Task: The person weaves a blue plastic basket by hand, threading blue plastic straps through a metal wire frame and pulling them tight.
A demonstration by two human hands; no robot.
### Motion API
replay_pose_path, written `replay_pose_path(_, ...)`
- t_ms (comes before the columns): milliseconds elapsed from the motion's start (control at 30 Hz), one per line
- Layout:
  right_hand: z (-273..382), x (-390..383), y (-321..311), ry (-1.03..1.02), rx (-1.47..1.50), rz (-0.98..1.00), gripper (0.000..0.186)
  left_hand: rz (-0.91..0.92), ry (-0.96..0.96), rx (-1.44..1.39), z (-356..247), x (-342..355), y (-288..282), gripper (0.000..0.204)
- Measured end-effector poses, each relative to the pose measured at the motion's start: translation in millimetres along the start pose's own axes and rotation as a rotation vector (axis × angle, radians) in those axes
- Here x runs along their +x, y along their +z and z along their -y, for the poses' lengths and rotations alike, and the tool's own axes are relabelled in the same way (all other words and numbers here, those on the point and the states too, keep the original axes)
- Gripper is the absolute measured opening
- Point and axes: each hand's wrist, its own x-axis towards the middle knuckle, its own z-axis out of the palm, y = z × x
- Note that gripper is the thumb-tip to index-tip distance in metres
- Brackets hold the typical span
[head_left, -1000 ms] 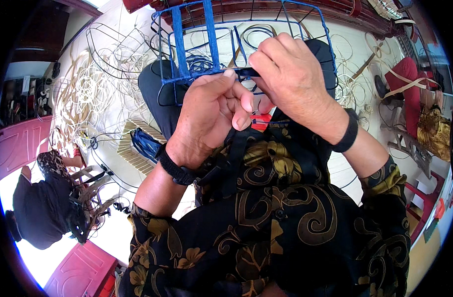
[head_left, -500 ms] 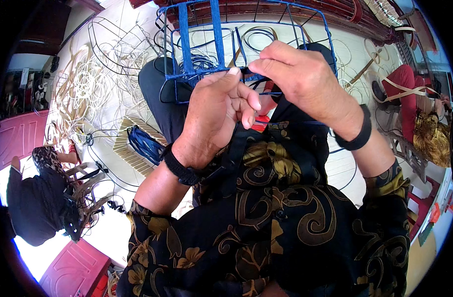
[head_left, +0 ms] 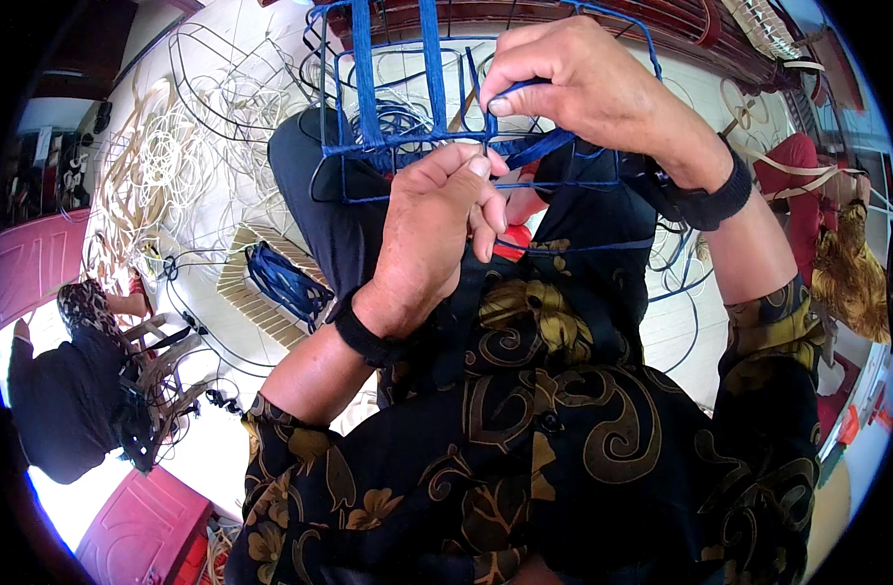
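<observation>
A blue wire frame, partly wound with blue cord in upright bands, sits over my dark-trousered knees. My right hand is closed at its upper middle, pinching blue cord between thumb and index finger. Just below, my left hand grips the crossbar with thumb and forefinger where the cord meets it, its other fingers curled. Slack loops of the cord hang to the right below my right hand.
Tangled pale strips lie on the floor at left, near a slatted beige tray holding blue cord. A dark-clothed person is at lower left; another in red trousers is at right. Dark red furniture stands beyond the frame.
My right hand has risen above the crossbar, drawing blue cord up with it, and its wrist has turned. My left hand has moved slightly down and right.
</observation>
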Motion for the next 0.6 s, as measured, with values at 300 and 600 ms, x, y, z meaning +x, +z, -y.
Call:
replay_pose_path(300,5,0,-4,0.068,0.012,0.007,0.014,-0.323,0.34,0.355,18,1,11,0.021)
replay_pose_path(600,2,0,-6,-0.002,0.014,-0.018,0.014,-0.29,0.216,0.192,6,4,23,0.018)
